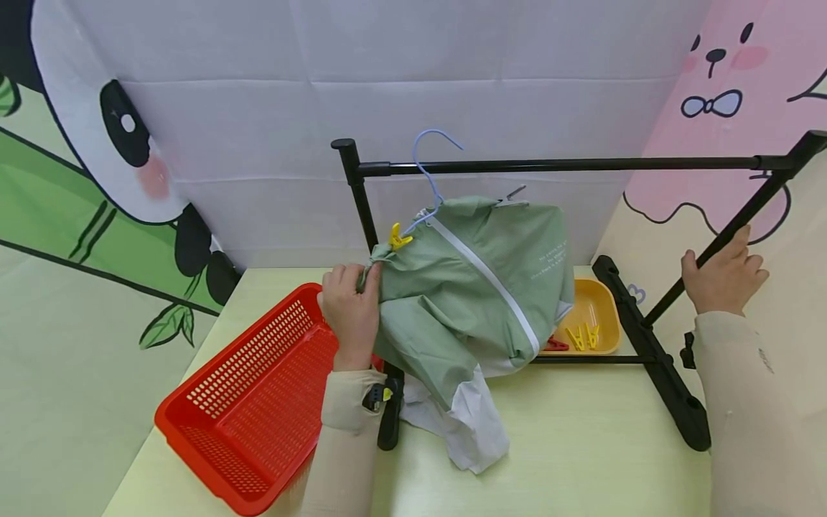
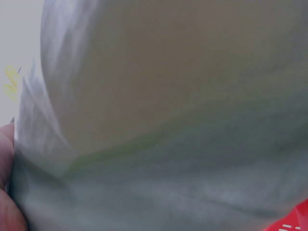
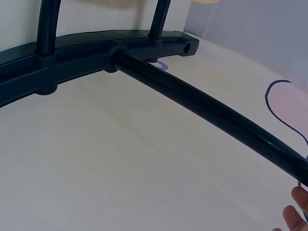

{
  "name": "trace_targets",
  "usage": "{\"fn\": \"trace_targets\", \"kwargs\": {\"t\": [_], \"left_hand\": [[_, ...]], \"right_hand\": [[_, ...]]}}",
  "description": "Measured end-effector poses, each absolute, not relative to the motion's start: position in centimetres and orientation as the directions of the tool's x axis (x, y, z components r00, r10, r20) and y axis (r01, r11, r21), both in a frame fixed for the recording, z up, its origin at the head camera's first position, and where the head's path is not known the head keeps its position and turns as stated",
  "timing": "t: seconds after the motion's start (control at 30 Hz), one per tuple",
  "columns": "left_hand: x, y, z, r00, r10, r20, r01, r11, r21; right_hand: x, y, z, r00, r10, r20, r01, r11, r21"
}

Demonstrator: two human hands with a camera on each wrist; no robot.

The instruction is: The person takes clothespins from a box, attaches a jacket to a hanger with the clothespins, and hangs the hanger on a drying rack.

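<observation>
A light green jacket (image 1: 478, 273) with white zip trim and a pale sleeve end hangs from a blue hanger (image 1: 423, 154) hooked over the rack's top bar. A yellow clothespin (image 1: 398, 238) sits at the jacket's left shoulder. Just below it my left hand (image 1: 352, 309) pinches the jacket's edge between thumb and fingers. The jacket's cloth (image 2: 159, 178) fills most of the left wrist view. My right hand (image 1: 726, 280) holds the right post of the black clothes rack (image 1: 730, 240), thumb on one side and fingers on the other. The right wrist view shows only some fingertips (image 3: 293, 216) below the post.
A red perforated basket (image 1: 252, 402) stands left of the rack. Behind the jacket, a yellow tray (image 1: 597, 301) contains yellow and red clothespins. The rack's right foot (image 1: 672, 388) stands at the table's right. A grey clip (image 1: 515, 192) shows at the jacket's top.
</observation>
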State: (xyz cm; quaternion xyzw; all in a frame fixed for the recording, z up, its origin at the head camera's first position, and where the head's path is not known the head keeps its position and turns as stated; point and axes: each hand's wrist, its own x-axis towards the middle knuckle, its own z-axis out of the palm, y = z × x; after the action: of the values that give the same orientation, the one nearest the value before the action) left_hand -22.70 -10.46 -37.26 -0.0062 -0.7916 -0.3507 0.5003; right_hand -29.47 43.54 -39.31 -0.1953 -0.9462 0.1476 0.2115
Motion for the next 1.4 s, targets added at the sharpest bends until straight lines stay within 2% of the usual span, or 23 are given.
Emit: {"fn": "trace_targets", "kwargs": {"t": [1.4], "left_hand": [[-23.20,-10.81,-38.10,-0.568,-0.373,0.734,0.282,0.749,0.599]], "right_hand": [[-29.22,43.62,-39.48,-0.844,0.400,0.358,0.281,0.898,-0.339]]}}
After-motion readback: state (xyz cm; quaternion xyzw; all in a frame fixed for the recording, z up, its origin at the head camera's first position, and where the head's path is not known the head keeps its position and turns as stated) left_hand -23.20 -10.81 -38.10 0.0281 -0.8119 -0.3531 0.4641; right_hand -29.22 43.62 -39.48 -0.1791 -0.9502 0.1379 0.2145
